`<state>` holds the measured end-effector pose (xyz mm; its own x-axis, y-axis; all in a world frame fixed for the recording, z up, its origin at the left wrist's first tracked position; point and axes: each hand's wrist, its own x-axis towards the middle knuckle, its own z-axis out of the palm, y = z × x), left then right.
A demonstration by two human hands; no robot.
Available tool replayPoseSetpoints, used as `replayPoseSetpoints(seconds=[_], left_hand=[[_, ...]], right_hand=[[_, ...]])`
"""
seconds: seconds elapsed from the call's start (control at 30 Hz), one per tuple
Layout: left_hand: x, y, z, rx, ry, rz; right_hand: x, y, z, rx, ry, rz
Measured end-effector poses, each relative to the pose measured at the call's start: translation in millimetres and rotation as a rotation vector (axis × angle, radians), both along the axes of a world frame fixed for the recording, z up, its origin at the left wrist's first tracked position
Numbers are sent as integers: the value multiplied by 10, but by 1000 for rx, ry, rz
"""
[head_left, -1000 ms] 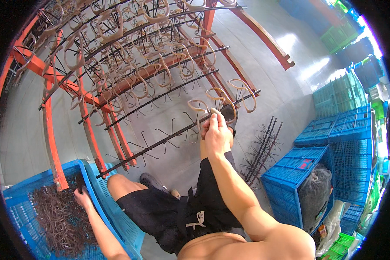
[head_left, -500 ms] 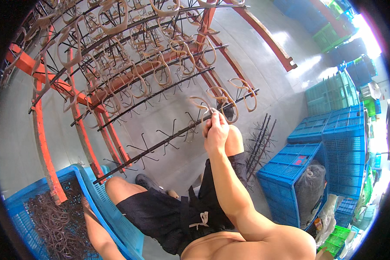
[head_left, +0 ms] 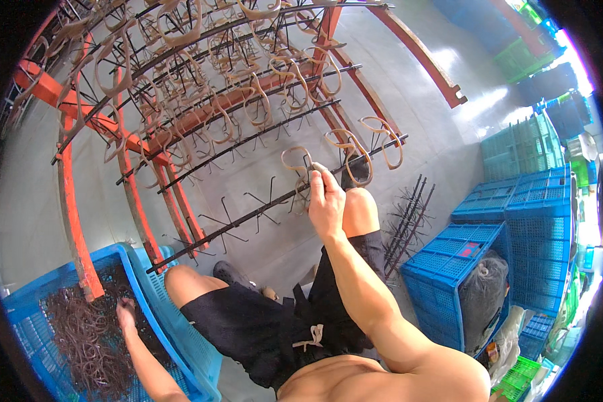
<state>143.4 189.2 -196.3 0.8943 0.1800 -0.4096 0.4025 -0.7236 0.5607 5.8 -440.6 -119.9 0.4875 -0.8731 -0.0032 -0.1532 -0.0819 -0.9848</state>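
Observation:
My right hand (head_left: 326,204) pinches a tan loop-shaped piece (head_left: 295,158) against a black hooked bar (head_left: 248,216). That bar slants across in front of my knees, with thin wire hooks standing out along it. Farther right on the same bar hang more tan loops (head_left: 384,142). Down at the left, my left hand (head_left: 125,313) is over a blue plastic crate (head_left: 132,266), its fingers curled beside a heap of dark brown loop-shaped pieces (head_left: 87,335). What those fingers hold, if anything, is too small to make out.
An orange metal rack (head_left: 67,201) carries several black bars full of tan loops ahead. Spare hooked bars (head_left: 409,221) lie on the floor to the right. Beyond them stand blue crates (head_left: 442,268), one with a dark plastic bag (head_left: 482,295).
My left hand has come up from behind the crate's rim and now shows above the heap. My right hand has shifted slightly left and down, with the tan loop at the bar.

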Motion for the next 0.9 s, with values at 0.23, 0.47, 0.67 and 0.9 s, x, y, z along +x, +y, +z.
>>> replayPoseSetpoints(seconds=[0.23, 0.47, 0.67, 0.9], left_hand=[[-373, -783, 968, 272, -85, -218], [-731, -1161, 1376, -515, -373, 345], [-1361, -1534, 1947, -719, -647, 491], [-1759, -2422, 1980, -1277, -217, 231]], right_hand=[[-26, -65, 42, -135, 0, 44], [-36, -150, -73, 1, -26, 11], [-64, -21, 166, -598, 482, 30], [-410, 1489, 788, -127, -126, 1006]])
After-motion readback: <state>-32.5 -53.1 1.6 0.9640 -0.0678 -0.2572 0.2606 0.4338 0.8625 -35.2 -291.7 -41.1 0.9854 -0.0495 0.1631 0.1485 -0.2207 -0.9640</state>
